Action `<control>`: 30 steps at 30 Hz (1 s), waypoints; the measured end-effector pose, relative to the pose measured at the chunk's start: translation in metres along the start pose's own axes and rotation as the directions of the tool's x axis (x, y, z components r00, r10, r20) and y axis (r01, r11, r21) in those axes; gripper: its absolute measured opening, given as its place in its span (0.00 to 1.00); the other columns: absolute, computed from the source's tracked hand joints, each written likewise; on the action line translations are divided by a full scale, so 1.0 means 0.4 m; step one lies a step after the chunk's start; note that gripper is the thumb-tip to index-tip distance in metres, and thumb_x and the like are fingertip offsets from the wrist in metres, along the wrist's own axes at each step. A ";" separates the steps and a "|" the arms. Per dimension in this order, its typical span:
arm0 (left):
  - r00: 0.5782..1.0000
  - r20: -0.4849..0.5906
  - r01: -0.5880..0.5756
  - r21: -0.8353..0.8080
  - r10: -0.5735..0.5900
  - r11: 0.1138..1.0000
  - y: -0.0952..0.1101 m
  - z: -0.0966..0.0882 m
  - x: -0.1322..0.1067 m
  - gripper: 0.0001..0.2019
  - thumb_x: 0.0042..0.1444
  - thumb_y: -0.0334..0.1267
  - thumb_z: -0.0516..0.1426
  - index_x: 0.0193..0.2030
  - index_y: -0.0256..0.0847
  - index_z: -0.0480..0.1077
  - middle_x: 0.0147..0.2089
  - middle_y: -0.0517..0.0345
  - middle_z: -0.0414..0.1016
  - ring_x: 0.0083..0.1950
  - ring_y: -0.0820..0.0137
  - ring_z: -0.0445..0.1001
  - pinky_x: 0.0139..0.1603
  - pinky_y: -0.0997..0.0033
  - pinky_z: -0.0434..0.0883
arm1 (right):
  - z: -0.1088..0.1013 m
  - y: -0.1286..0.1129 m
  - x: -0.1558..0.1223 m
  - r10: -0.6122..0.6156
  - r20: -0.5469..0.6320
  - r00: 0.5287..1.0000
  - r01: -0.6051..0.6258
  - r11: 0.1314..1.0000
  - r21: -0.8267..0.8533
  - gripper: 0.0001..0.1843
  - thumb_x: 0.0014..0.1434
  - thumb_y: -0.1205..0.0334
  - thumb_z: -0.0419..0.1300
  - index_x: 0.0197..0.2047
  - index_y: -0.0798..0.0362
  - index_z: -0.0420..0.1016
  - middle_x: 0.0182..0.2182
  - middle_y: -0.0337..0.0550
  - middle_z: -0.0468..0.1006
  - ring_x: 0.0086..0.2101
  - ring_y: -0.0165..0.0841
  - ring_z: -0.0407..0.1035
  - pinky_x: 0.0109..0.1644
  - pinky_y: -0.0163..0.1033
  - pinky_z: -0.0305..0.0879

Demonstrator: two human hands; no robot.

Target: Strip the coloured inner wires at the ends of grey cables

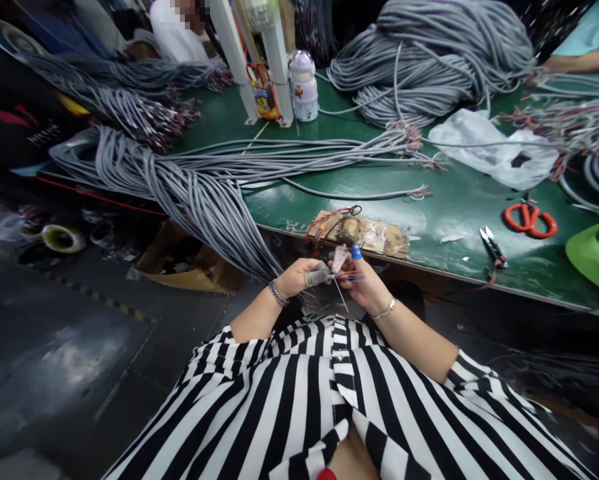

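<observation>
Both my hands meet in front of my body, just off the bench's front edge. My left hand (304, 277), with grey covers on the thumb and fingers, is closed around the end of a grey cable. Thin coloured wires (350, 275) fan out of that end, and a pale strand (340, 295) hangs down from it. My right hand (364, 283), with blue tape on a fingertip and a pale cover on another finger, pinches the coloured wires. A worn wooden block (379, 235) with a small fixture and wires lies on the bench edge just beyond my hands.
Bundles of grey cable (179, 187) drape over the green bench (289, 207), with a large coil (429, 60) behind. Orange-handled scissors (529, 219), small snips (493, 248), a plastic bag (499, 150), a green basket (597, 257) and a bottle (304, 87) also lie or stand there. Other people sit across.
</observation>
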State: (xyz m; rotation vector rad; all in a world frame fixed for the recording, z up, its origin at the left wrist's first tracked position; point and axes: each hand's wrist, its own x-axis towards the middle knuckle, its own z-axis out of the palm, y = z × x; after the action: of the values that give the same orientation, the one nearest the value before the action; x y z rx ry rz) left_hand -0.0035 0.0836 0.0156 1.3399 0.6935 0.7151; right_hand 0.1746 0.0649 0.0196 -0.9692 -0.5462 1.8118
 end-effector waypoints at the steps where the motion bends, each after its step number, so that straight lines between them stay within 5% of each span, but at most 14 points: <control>1: 1.000 0.008 0.007 0.011 -0.007 1.000 -0.001 -0.001 -0.007 0.25 0.47 0.57 0.65 0.28 0.31 0.74 0.21 0.61 0.66 0.23 0.79 0.58 0.25 0.78 0.57 | -0.005 0.003 0.001 0.005 0.008 1.000 -0.005 1.000 0.014 0.32 0.44 0.29 0.64 0.29 0.53 0.69 0.23 0.38 0.74 0.16 0.20 0.51 0.16 0.29 0.37; 11: 0.982 0.164 0.075 0.142 -0.098 0.987 0.007 0.005 -0.152 0.21 0.55 0.52 0.62 0.30 0.31 0.75 0.27 0.52 0.75 0.28 0.73 0.70 0.32 0.75 0.68 | -0.055 0.006 -0.008 0.089 -0.001 0.996 -0.089 0.995 0.046 0.31 0.47 0.31 0.64 0.35 0.53 0.71 0.27 0.41 0.77 0.17 0.20 0.51 0.15 0.28 0.34; 18: 0.968 -0.248 0.124 0.322 -0.043 0.939 -0.128 -0.038 -0.164 0.17 0.54 0.46 0.63 0.43 0.34 0.75 0.39 0.51 0.79 0.39 0.69 0.76 0.45 0.68 0.73 | -0.055 0.019 -0.022 -0.013 -0.078 0.997 0.007 0.997 -0.076 0.30 0.42 0.35 0.69 0.27 0.54 0.70 0.24 0.39 0.73 0.16 0.18 0.45 0.16 0.28 0.33; 21: 0.960 -0.279 0.108 0.472 0.032 0.875 -0.140 -0.055 -0.152 0.20 0.51 0.39 0.65 0.51 0.37 0.74 0.48 0.48 0.78 0.49 0.65 0.76 0.54 0.63 0.72 | -0.064 0.010 -0.045 -0.174 -0.118 0.978 0.141 0.960 -0.242 0.25 0.43 0.40 0.70 0.27 0.53 0.71 0.21 0.38 0.72 0.15 0.19 0.44 0.17 0.29 0.36; 23: 0.955 -0.287 0.088 0.500 0.069 0.861 -0.116 -0.067 -0.140 0.17 0.54 0.39 0.63 0.50 0.36 0.75 0.48 0.48 0.78 0.48 0.65 0.77 0.54 0.63 0.73 | -0.080 -0.018 -0.060 -0.370 -0.080 0.926 0.308 0.859 -0.410 0.21 0.49 0.42 0.68 0.29 0.53 0.74 0.20 0.39 0.72 0.16 0.22 0.50 0.18 0.30 0.44; 26: 0.929 -0.323 0.029 0.546 0.178 0.838 -0.052 -0.094 -0.114 0.13 0.58 0.39 0.59 0.46 0.35 0.76 0.45 0.48 0.80 0.46 0.66 0.78 0.52 0.65 0.74 | -0.121 -0.095 -0.065 -0.676 0.045 0.735 0.519 0.518 -0.680 0.18 0.55 0.46 0.63 0.27 0.52 0.77 0.23 0.43 0.75 0.24 0.31 0.65 0.26 0.35 0.61; 28: 0.905 -0.327 -0.012 0.618 0.271 0.786 -0.004 -0.122 -0.086 0.12 0.59 0.39 0.58 0.45 0.35 0.76 0.44 0.49 0.80 0.45 0.66 0.78 0.51 0.65 0.74 | -0.153 -0.153 -0.052 -0.800 0.077 0.595 0.537 0.324 -0.779 0.18 0.56 0.46 0.62 0.31 0.53 0.79 0.24 0.43 0.76 0.26 0.33 0.68 0.29 0.37 0.64; 30: 0.879 -0.316 -0.033 0.708 0.358 0.706 0.043 -0.158 -0.048 0.12 0.60 0.39 0.57 0.46 0.36 0.76 0.44 0.50 0.80 0.45 0.67 0.78 0.51 0.66 0.74 | -0.182 -0.198 -0.029 -0.823 0.061 0.565 0.495 0.279 -0.823 0.20 0.58 0.45 0.60 0.35 0.55 0.80 0.24 0.43 0.76 0.24 0.31 0.67 0.26 0.34 0.62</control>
State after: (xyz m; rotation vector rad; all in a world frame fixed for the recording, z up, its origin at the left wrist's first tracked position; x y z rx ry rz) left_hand -0.0659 0.1081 0.0267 1.9932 1.2764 1.0078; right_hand 0.2794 0.0843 0.0388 -1.3250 -1.3294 0.4678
